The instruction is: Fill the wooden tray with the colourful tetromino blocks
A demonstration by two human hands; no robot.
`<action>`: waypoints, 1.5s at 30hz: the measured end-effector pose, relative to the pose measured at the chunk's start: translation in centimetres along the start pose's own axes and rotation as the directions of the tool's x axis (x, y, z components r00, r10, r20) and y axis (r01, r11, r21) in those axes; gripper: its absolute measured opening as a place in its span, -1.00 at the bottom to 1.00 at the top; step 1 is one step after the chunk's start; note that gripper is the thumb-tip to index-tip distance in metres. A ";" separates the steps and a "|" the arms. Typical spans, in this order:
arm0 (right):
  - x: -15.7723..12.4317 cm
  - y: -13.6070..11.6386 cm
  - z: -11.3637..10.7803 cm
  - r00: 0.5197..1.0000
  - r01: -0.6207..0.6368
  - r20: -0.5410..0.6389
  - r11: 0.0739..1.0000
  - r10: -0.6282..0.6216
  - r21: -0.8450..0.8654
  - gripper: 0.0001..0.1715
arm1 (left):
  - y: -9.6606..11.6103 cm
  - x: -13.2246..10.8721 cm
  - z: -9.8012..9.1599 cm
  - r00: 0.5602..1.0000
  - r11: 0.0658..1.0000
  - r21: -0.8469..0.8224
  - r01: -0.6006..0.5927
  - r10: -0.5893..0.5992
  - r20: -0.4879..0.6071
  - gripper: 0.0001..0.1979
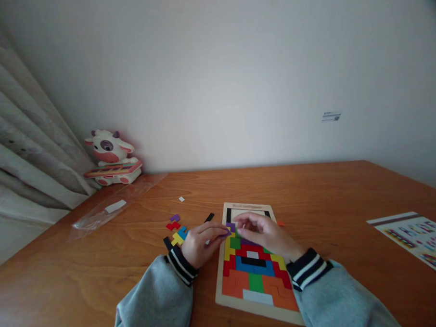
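A wooden puzzle board (219, 298) lies in front of me, its lower and middle parts filled with coloured block pieces such as a green piece (256, 283) and an orange piece (235, 283). My left hand (203, 243) is at the board's upper left edge, its fingertips pinching a small purple puzzle piece (226, 232). Over the upper part of the board hovers my right hand (262, 231), thumb and fingers curved and apart, with nothing visible between them. It covers some pieces beneath. White backing shows at the board's top.
Left of the board lie loose pieces: purple (174, 217), red (173, 225), yellow (177, 239), black (209, 217) and a small white one (181, 199). A clear plastic bag (97, 219), a cow toy (111, 158) and a printed sheet (420, 241) are farther out.
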State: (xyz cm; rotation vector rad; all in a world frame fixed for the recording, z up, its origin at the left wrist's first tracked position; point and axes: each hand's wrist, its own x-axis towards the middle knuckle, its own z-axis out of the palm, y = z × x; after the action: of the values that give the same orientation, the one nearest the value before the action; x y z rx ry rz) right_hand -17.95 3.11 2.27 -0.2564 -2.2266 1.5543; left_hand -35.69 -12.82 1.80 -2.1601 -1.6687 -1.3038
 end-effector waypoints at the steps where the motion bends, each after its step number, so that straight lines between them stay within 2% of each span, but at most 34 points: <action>1: -0.1 -0.3 0.5 0.999 0.019 0.047 1.000 -0.018 -0.025 -0.64 | 0.3 0.1 0.2 1.000 1.000 -0.003 -0.002 0.002 0.004 -0.85; 3: -0.2 -0.6 1.3 0.996 0.060 0.068 0.994 -0.054 -0.094 -0.68 | 0.7 0.1 0.6 1.000 1.000 0.005 0.013 -0.013 0.007 -0.86; 5: -0.2 -0.7 1.6 0.996 0.083 0.034 0.988 -0.079 -0.133 -0.71 | 0.9 0.0 0.8 0.998 0.998 -0.006 0.059 -0.059 0.001 -0.85; 8: -0.1 -0.5 1.4 0.997 0.078 -0.013 0.991 -0.079 -0.114 -0.71 | 0.9 -0.1 0.9 0.990 0.989 -0.055 0.137 -0.138 -0.016 -0.84; 14: 0.0 -0.3 0.6 0.999 0.021 -0.039 0.997 -0.024 -0.076 -0.70 | 1.1 0.1 0.7 0.992 0.994 -0.035 0.106 -0.104 0.071 -0.72; 17: 0.0 0.0 -1.4 0.997 -0.056 -0.059 0.998 0.053 -0.035 -0.66 | 1.0 0.1 0.7 0.982 0.991 0.060 0.123 -0.130 0.136 -0.65; 19: -0.2 0.6 -3.5 0.991 -0.101 -0.088 0.995 0.098 -0.029 -0.61 | 0.7 0.0 0.8 0.972 0.990 0.116 0.080 -0.104 0.213 -0.61; 23: -1.3 2.5 -7.3 0.978 -0.169 -0.148 0.976 0.149 -0.136 -0.63 | 0.4 -0.5 1.2 0.939 0.987 0.160 0.008 -0.063 0.338 -0.59; 26: -2.1 3.6 -8.6 0.977 -0.198 -0.119 0.961 0.177 -0.193 -0.65 | 0.2 -0.7 1.4 0.932 0.986 0.169 0.000 -0.061 0.356 -0.61; 32: -2.3 3.6 -7.9 0.984 -0.177 -0.060 0.953 0.167 -0.244 -0.68 | 0.3 -0.6 1.4 0.934 0.987 0.163 -0.001 -0.058 0.352 -0.62; 38: -2.1 4.0 -7.5 0.981 -0.184 -0.133 0.887 0.140 -0.423 -0.71 | 0.3 -0.6 1.4 0.940 0.990 0.140 0.003 -0.051 0.336 -0.68; 45: -2.3 4.2 -7.7 0.988 -0.156 -0.088 0.880 0.130 -0.450 -0.74 | 0.3 -0.6 1.4 0.937 0.990 0.140 0.011 -0.059 0.344 -0.68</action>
State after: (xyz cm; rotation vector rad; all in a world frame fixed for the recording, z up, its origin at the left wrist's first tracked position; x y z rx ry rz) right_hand -12.95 10.33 0.06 -0.6047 -2.5510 1.0461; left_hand -34.71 -12.63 0.61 -2.3927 -1.8619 -0.8173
